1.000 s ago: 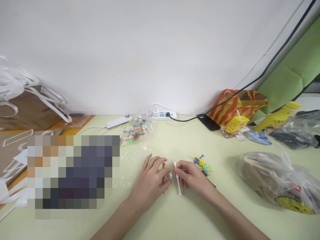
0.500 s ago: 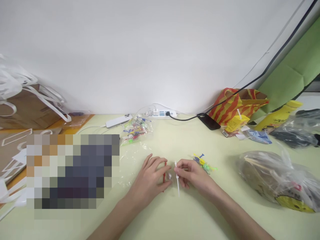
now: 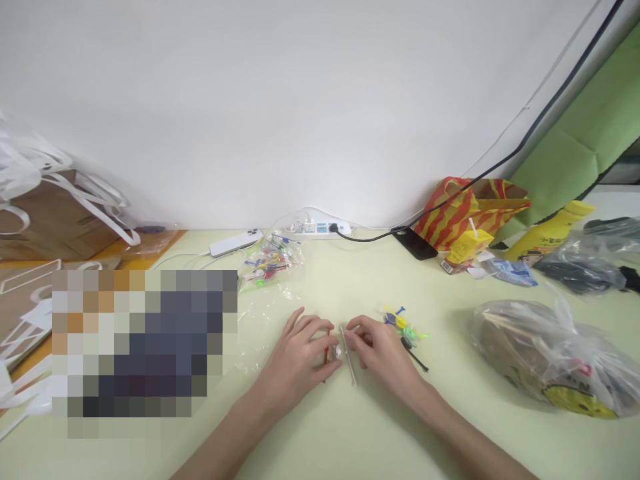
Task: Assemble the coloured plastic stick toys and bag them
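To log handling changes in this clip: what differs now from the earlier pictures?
The white arrow in the right hand has turned nearly edge-on, its upper end shifting left toward the left hand. The black stick by the right wrist shows more fully. No new grasp or release shows. The left hand, the red arrow by its fingers and the colorful plastic pieces stay put.

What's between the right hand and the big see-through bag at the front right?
In the head view, a thin black piece and some colourful pieces lie between the right hand and that bag.
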{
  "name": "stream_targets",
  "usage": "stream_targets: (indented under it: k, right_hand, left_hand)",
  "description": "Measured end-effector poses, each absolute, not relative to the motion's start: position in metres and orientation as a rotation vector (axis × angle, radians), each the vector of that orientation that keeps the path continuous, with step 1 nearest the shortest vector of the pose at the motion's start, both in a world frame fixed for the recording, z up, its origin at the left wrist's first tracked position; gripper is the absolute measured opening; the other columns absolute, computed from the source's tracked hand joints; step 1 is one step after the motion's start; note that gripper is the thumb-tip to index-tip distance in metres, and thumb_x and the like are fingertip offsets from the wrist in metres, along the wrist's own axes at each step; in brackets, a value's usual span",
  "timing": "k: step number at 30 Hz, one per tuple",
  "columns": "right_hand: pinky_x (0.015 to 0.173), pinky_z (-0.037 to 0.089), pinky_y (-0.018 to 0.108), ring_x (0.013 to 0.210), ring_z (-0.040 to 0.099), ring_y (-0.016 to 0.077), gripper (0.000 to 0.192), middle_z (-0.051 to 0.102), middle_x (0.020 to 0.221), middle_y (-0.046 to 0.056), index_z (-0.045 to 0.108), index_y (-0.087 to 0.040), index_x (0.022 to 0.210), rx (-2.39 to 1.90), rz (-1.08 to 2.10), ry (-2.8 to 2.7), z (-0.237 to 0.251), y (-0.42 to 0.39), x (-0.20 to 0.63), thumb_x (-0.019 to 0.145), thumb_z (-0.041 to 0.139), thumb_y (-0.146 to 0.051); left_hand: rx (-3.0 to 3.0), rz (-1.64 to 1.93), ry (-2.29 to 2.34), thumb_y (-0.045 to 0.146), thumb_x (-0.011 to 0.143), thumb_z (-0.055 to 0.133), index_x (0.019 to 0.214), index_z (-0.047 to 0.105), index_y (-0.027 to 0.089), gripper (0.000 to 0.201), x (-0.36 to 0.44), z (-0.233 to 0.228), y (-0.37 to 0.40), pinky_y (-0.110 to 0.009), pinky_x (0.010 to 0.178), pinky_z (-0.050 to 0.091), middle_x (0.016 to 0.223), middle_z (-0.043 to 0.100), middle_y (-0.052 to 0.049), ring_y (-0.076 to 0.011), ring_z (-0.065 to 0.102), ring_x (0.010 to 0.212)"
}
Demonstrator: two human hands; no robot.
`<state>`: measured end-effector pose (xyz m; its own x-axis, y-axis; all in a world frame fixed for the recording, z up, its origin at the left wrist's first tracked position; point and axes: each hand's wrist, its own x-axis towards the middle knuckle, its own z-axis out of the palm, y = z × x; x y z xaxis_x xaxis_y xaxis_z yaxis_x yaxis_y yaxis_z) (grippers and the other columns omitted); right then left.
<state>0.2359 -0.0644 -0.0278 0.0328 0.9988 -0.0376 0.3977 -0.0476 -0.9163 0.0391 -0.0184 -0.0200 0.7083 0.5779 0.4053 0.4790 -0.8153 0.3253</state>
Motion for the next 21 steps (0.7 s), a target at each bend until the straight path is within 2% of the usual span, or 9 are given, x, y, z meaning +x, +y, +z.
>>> stream_targets:
  k: [4, 8, 13, 17, 21]
  right_hand:
    - [0.054, 0.040, 0.028, 0.050, 0.055, 0.0153, 0.033, 0.066, 0.070, 0.002, 0.061, -0.022, 0.084, -1.562, 0.868, -1.459, -0.010, -0.066, 0.247, 0.098, 0.049, -0.049]
    - [0.060, 0.041, 0.029, 0.061, 0.054, 0.0171, 0.036, 0.065, 0.074, 0.004, 0.066, -0.021, 0.092, -1.588, 0.433, -1.467, 0.019, -0.072, 0.289, 0.098, 0.049, -0.052]
    - [0.055, 0.033, 0.030, 0.051, 0.046, 0.0162, 0.040, 0.056, 0.057, 0.001, 0.071, -0.023, 0.088, -1.776, 0.344, -1.843, 0.029, -0.073, 0.338, 0.097, 0.049, -0.056]
    - [0.057, 0.031, 0.030, 0.055, 0.055, 0.0189, 0.035, 0.060, 0.058, 0.001, 0.074, -0.026, 0.094, -1.956, 0.334, -2.007, 0.019, -0.067, 0.340, 0.096, 0.052, -0.053]
    - [0.061, 0.035, 0.029, 0.071, 0.065, 0.0222, 0.032, 0.071, 0.076, 0.003, 0.071, -0.027, 0.110, -2.000, 0.298, -2.026, 0.011, -0.062, 0.332, 0.092, 0.059, -0.050]
  left_hand:
    - [2.701, 0.755, 0.876, 0.024, 0.086, 0.075, 0.096, 0.070, 0.026, 0.012, 0.039, -0.022, -0.018, -0.054, 0.117, 0.035, 0.109, 0.068, 0.000, -0.0193, 0.064, 0.106]
    - [2.711, 0.770, 0.872, 0.025, 0.086, 0.074, 0.098, 0.070, 0.027, 0.013, 0.041, -0.024, -0.018, -0.052, 0.117, 0.037, 0.110, 0.068, -0.001, -0.0191, 0.064, 0.106]
    - [2.713, 0.739, 0.865, 0.027, 0.086, 0.075, 0.102, 0.070, 0.028, 0.016, 0.041, -0.022, -0.019, -0.051, 0.117, 0.037, 0.111, 0.069, -0.001, -0.0199, 0.064, 0.107]
    - [2.719, 0.751, 0.842, 0.028, 0.084, 0.076, 0.112, 0.068, 0.029, 0.029, 0.040, -0.019, -0.020, -0.052, 0.118, 0.037, 0.113, 0.069, -0.002, -0.0205, 0.064, 0.108]
    - [2.713, 0.777, 0.813, 0.027, 0.087, 0.074, 0.122, 0.064, 0.027, 0.036, 0.039, -0.018, -0.019, -0.053, 0.118, 0.036, 0.116, 0.068, -0.003, -0.0210, 0.064, 0.111]
